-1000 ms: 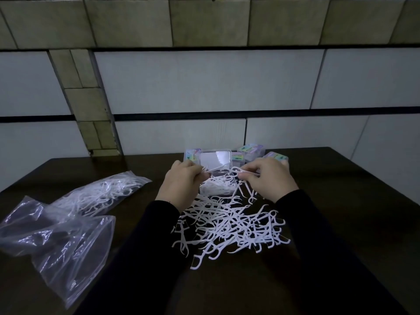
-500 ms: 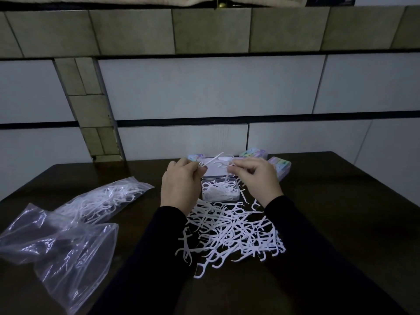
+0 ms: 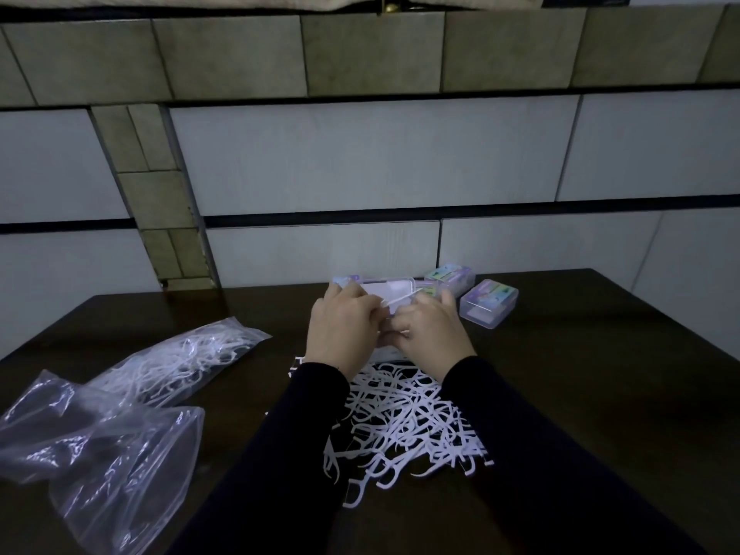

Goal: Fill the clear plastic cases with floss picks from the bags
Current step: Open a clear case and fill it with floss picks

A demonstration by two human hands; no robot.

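Both hands work over the open clear case (image 3: 387,292) near the far edge of the counter (image 3: 600,374), at its middle. The left hand (image 3: 340,330) and right hand (image 3: 432,334) sit close together, fingers curled, and between them they pinch a single floss pick (image 3: 400,300) above the case, whose lid stands raised behind them. The loose heap of floss picks (image 3: 404,418) lies just nearer, between the sleeves.

Each pick looks feather-light, thin and stiff, with hooked heads that are likely to snag their neighbours in the heap. The straight handle seems the safest place to pinch; several could be aligned first.

A bag of picks (image 3: 180,362) and a crumpled bag (image 3: 100,446) lie toward the left edge; closed cases (image 3: 486,302) sit toward the far right.
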